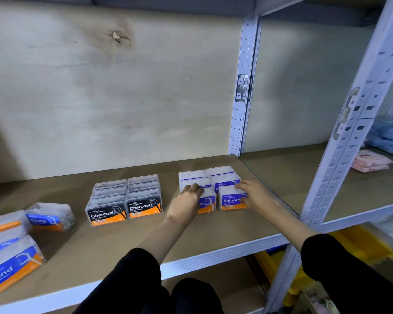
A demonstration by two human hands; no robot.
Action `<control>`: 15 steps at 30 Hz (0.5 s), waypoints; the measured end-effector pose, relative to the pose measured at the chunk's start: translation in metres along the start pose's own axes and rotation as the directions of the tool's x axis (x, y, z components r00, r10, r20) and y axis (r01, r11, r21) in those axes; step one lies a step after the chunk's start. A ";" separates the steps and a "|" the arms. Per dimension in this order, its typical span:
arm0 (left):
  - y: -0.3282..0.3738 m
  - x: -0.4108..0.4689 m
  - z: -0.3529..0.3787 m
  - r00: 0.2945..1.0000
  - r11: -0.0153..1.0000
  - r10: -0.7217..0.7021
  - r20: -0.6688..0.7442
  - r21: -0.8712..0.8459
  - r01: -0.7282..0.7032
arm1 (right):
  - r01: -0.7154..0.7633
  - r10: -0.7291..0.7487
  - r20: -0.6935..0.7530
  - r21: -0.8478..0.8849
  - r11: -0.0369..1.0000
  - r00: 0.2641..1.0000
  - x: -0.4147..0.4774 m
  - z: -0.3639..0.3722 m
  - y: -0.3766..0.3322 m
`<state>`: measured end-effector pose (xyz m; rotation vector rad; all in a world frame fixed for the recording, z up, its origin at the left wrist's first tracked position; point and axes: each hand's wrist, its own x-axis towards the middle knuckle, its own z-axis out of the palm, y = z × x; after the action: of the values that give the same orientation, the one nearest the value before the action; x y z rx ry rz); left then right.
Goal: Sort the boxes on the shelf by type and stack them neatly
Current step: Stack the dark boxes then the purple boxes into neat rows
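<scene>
Both arms outstretched over shelf (127,243). Left hand (187,200) curled on front-left Smooth box (208,200); right hand (253,194) palm-down gripping front-right Smooth box (232,199) (fingers spread).

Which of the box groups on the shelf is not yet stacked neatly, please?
The blue Round boxes at far left: they lie scattered and tilted, unlike the squared-up Charcoal boxes.

The left hand (188,200) covers most of the label on the front-left Smooth box (207,200), so only "th" shows. The Round boxes (7,257) at the shelf's (213,252) left end get chopped by the frame edge. Small print under every brand name is too tiny to read.
</scene>
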<state>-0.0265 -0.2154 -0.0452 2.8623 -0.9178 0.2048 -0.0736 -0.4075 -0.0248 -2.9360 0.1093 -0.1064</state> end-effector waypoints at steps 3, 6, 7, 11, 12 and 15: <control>-0.001 0.004 0.002 1.000 1.000 0.004 -0.007 -0.007 -0.005 | 0.002 -0.002 -0.009 0.009 1.000 1.000 0.008 0.002 0.000; -0.001 0.007 0.001 1.000 1.000 0.007 -0.005 -0.019 -0.007 | 0.027 -0.028 -0.018 -0.010 1.000 0.999 0.016 0.005 0.002; -0.002 0.008 0.001 1.000 1.000 0.010 -0.004 -0.022 -0.010 | 0.036 -0.036 -0.015 -0.016 0.999 0.999 0.018 0.005 0.002; -0.002 0.009 0.001 1.000 0.999 0.016 -0.005 -0.033 -0.016 | 0.074 -0.075 -0.013 -0.046 0.996 0.997 0.026 0.007 0.003; -0.003 0.009 0.001 1.000 0.999 0.018 -0.009 -0.029 -0.018 | 0.081 -0.082 -0.015 -0.047 0.996 0.997 0.026 0.008 0.004; -0.003 0.009 0.001 0.999 0.999 0.025 -0.025 -0.026 -0.026 | 0.095 -0.095 -0.007 -0.045 0.995 0.995 0.027 0.007 0.006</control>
<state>-0.0176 -0.2176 -0.0450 2.8190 -0.9462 0.2280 -0.0470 -0.4145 -0.0314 -2.9854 -0.0269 -0.1326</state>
